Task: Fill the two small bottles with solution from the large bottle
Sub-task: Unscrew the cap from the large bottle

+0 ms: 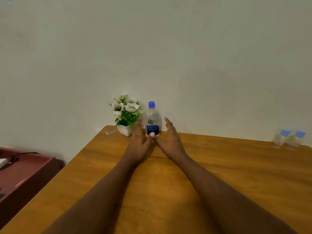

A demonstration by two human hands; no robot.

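The large bottle (152, 118) stands upright at the far edge of the wooden table (219, 166), against the wall. It is clear, with a blue cap and a blue-and-white label. My left hand (139, 142) is open just left of it, thumb tip in front of its base. Open too, my right hand (170, 137) is just right of the bottle, fingers stretched toward the wall. Neither hand grips it. Two small clear bottles (283, 136) (298, 137) with blue caps stand side by side at the table's far right edge.
A white pot of artificial white flowers (126, 114) stands right beside the large bottle on its left. A small sticker (110, 132) lies at the table's far left corner. A dark red surface with a cable (22, 168) sits lower to the left.
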